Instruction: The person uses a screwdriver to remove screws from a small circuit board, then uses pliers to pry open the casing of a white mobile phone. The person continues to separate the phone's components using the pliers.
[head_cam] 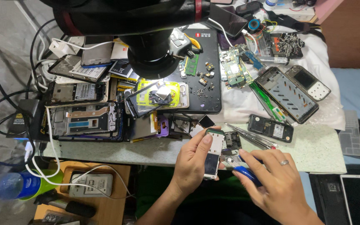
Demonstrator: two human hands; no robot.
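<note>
My left hand grips a small phone circuit board with a screen, held upright at the near edge of the table. My right hand, with a ring on one finger, holds a blue-handled tool whose metal tip meets the board's right side. A small black part lies on the table just behind the board.
A microscope head hangs over a black mat with loose screws and chips. Stripped phone frames pile up at left; open phone shells and a black handset lie at right. Tweezers rest nearby. Cables and a bottle sit below left.
</note>
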